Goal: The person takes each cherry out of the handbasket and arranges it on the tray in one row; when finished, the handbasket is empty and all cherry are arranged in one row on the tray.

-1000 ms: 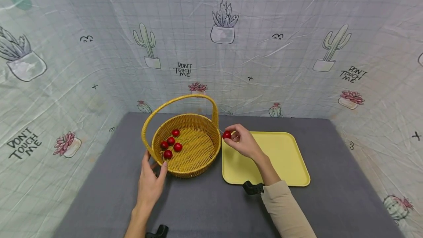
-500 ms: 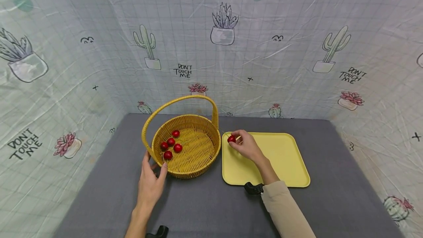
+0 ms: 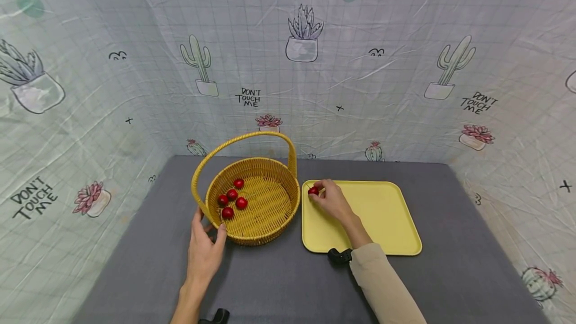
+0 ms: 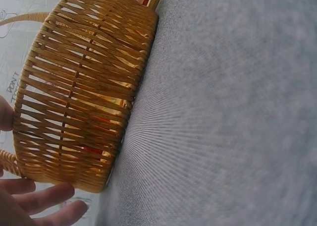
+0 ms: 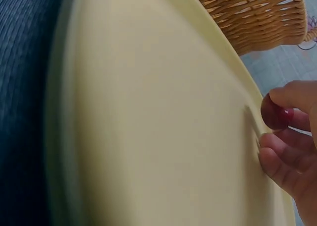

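Observation:
My right hand pinches a dark red cherry between thumb and fingers, low over the far left corner of a yellow tray. A thin stem sticks up from it in the head view. On the left, a woven yellow basket with a tall arched handle holds several red cherries, gathered at its left side. My left hand holds the basket's near left rim, thumb at the top edge and fingers around the outside by the handle's foot. The left wrist view shows those fingertips against the weave.
Basket and tray stand side by side on a grey tabletop, their edges close together. Behind and along both sides hangs a pale cloth printed with cacti. A black wrist strap sits at the right sleeve.
My right hand has moved from the gap beside the basket down and slightly right over the tray's corner, the cherry still pinched. My left hand stays on the basket.

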The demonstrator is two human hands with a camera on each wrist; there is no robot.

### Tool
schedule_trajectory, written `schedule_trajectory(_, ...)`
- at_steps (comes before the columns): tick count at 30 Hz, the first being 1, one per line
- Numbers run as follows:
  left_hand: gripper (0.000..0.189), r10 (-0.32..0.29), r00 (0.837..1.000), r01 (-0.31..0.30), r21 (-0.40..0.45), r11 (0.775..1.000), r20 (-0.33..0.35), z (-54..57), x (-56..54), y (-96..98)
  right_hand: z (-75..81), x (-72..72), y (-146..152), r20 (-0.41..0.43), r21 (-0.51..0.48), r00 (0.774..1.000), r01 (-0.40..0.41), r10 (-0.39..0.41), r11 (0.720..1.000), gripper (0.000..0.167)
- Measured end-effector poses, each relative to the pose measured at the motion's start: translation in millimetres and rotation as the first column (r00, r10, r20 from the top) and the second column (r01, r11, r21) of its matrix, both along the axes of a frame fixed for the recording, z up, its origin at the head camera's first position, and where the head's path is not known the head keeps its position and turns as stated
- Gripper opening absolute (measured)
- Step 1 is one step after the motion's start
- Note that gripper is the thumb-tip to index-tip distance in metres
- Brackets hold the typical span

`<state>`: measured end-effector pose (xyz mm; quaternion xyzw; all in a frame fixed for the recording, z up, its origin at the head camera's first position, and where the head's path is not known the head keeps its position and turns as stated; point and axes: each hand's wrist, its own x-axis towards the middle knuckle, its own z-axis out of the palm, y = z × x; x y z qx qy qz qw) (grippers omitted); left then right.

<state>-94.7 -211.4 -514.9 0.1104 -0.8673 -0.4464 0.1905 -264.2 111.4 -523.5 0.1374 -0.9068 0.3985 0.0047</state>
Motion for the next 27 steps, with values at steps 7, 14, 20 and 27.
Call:
schedule_trajectory(7, 0.076, 0.023, 1.0, -0.023, -0.028, 0.999, -0.002, -0.8, 1.1, -1.3, -3.0, -2.3, -3.3, -0.008, 0.041, 1.0, 0.023, -0.023, 0.999, 0.032)
schedule_trajectory(14, 0.075, 0.026, 1.0, -0.026, -0.034, 0.999, -0.012, -1.5, 1.1, -2.5, -3.3, -3.1, -4.6, -0.011, 0.073, 1.0, 0.026, -0.026, 0.997, 0.034)
schedule_trajectory(20, 0.076, 0.017, 1.0, -0.017, -0.026, 1.0, -0.015, -1.5, 0.5, -2.4, -0.9, -2.7, -4.8, -0.005, 0.086, 1.0, 0.022, -0.022, 0.996, 0.041)
schedule_trajectory(27, 0.076, 0.016, 1.0, -0.016, -0.022, 1.0, -0.011, -0.7, 1.3, -2.3, 5.3, -0.5, -2.3, -0.016, 0.108, 1.0, 0.019, -0.017, 0.994, 0.049)
